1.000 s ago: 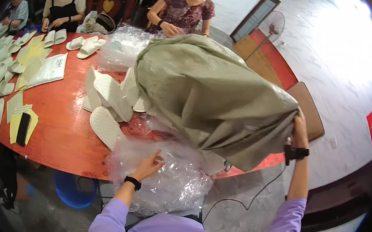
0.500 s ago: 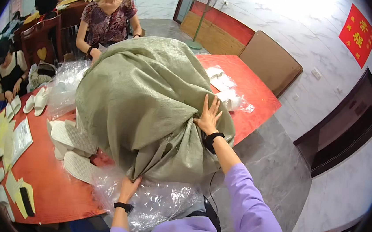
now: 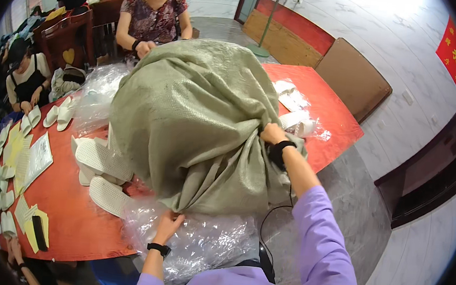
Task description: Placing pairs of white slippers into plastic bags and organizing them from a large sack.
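Observation:
A large, bulging grey-green woven sack (image 3: pixel 188 106) stands on the red table in front of me, its contents hidden. My right hand (image 3: pixel 274 134) is closed on a gathered fold at the sack's right side. Lower down, my left hand (image 3: pixel 168 226) pinches the sack's near bottom edge. Beneath that edge, clear plastic wrapping (image 3: pixel 205 243) spreads over the table's front. White slipper soles (image 3: pixel 101 161) lie stacked against the sack's left side.
The red table (image 3: pixel 77 227) holds white slippers (image 3: pixel 60 112), yellow cards, a black brush (image 3: pixel 40 233) and a clear packet (image 3: pixel 38 159) on the left. Bagged slippers (image 3: pixel 297 121) lie at the right. A person (image 3: pixel 152 19) sits across the table; others work at left. A blue tub (image 3: pixel 113 274) is below.
My right hand, spread flat on the sack before, has closed on a fold of it. The view has shifted left. At lower left another person's hand has come to the slippers.

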The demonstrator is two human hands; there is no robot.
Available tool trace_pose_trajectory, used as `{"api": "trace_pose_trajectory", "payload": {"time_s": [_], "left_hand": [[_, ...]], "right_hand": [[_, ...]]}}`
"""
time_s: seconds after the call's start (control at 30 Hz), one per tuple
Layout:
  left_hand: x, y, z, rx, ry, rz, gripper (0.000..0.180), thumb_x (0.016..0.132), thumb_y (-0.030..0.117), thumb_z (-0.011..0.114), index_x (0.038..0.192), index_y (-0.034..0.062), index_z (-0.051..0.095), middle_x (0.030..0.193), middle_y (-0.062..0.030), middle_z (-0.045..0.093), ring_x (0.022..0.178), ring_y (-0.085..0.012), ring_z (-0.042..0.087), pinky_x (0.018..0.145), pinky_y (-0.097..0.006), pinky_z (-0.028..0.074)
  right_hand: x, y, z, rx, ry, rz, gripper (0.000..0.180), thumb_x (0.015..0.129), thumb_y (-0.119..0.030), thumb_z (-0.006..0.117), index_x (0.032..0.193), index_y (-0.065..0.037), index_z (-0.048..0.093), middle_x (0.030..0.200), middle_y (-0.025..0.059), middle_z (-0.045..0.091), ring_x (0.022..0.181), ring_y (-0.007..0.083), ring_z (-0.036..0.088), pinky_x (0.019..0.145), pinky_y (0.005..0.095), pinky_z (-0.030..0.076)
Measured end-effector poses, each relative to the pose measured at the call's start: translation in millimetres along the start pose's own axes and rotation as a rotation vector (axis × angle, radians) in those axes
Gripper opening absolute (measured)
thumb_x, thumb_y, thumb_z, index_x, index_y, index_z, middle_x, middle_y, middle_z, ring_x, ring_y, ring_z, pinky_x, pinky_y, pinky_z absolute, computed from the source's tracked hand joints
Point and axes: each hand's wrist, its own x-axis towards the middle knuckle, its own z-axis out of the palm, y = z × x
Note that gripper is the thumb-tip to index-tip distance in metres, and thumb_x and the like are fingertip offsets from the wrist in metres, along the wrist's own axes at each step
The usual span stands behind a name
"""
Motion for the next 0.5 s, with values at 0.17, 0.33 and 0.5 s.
{"api": "trace_pose_trajectory", "payload": {"time_s": [0.17, 0.33, 0.5], "left_hand": [[5.5, -3.8, 11.1, -0.102, -0.033, 0.146, 0.060, 0.087, 0.018, 0.061, 0.137, 0.0001, 0.034, 0.109, -0.0163, 0.064, 0.085, -0.0223, 0.067, 0.076, -0.032, 0.054], [4.0, -11.9, 6.5, -0.078, -0.048, 0.211, 0.067, 0.085, 0.018, 0.063, 0.142, 0.0042, 0.030, 0.113, -0.0126, 0.064, 0.087, -0.0227, 0.066, 0.077, -0.034, 0.053], [34.7, 18.3, 37.1, -0.089, -0.102, 0.306, 0.067, 0.085, 0.021, 0.064, 0.141, 0.0033, 0.032, 0.110, -0.0113, 0.066, 0.086, -0.0214, 0.066, 0.078, -0.032, 0.051]], "right_hand": [[-1.0, 6.1, -121.2, -0.425, 0.324, -0.355, 0.027, 0.079, -0.019, 0.053, 0.085, 0.003, 0.066, 0.083, 0.0235, 0.066, 0.079, 0.0400, 0.065, 0.069, 0.0468, 0.051], [7.2, -60.6, -289.4, -0.029, 0.541, -0.238, 0.019, 0.075, -0.008, 0.053, 0.079, 0.008, 0.062, 0.083, 0.0294, 0.062, 0.073, 0.0410, 0.063, 0.065, 0.0445, 0.050], [44.6, -2.4, -631.4, -0.443, 0.990, -0.656, 0.029, 0.090, -0.021, 0.045, 0.096, 0.003, 0.061, 0.090, 0.0149, 0.063, 0.082, 0.0251, 0.060, 0.074, 0.0352, 0.048]]}}
